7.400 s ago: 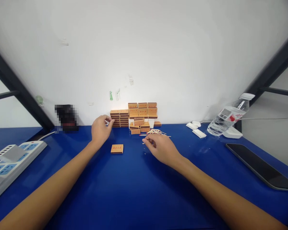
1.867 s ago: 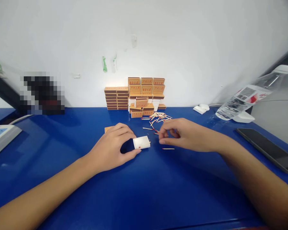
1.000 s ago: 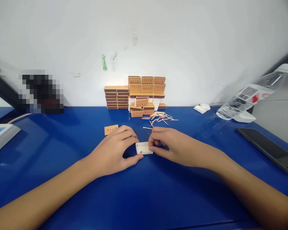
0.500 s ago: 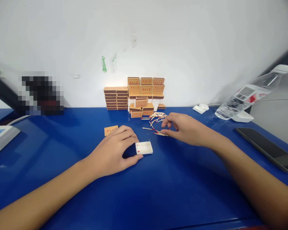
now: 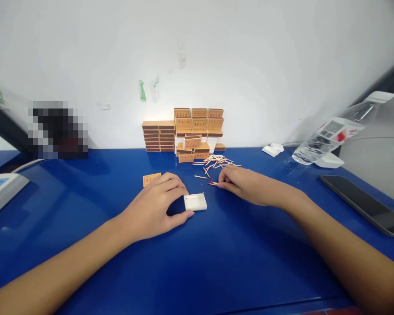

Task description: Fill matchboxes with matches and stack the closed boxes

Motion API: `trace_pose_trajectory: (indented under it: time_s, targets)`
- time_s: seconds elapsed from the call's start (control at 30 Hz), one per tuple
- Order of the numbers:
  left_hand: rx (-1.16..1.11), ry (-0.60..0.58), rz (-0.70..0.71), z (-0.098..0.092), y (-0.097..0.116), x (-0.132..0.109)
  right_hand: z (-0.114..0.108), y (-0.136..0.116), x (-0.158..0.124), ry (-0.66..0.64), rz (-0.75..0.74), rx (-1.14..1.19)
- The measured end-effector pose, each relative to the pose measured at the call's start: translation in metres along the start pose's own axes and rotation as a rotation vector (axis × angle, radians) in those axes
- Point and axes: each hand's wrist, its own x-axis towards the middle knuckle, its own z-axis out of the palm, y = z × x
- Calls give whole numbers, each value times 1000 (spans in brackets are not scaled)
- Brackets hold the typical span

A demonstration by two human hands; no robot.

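Head view: the left hand (image 5: 157, 205) is half curled, thumb and fingertips holding the left end of a white tray (image 5: 195, 203) flat on the blue table (image 5: 197, 267). The right hand (image 5: 239, 182) pinches a match (image 5: 212, 183), perhaps two; the fingers hide which. Just one red tip (image 5: 187, 199) shows in the tray; most matches lie outside it, in a loose pile (image 5: 216, 161) beyond.

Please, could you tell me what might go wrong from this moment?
The left hand holds the white tray only by its left end, so it might slide or tip if bumped.
The right hand is at loose matches near the match pile; a careless brush could scatter some.
The matchbox perched on other boxes might topple if knocked.
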Motion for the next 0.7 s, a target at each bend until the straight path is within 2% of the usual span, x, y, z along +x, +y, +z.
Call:
trace_pose_trajectory:
  time_s: [0.4, 0.5, 0.6, 0.7]
  targets:
    - [1, 3, -4, -1, -1, 0, -1, -5, -3, -5, -26, 17]
    - [-5, 2, -9, 0, -1, 0, -5, -20, -8, 21, -35, 51]
    - [-23, -7, -19, 2, -1, 0, -2, -44, -13, 35, -94, 80]
    - [-29, -4, -18, 3, 0, 0, 10, -67, -17, 21, -179, -40]
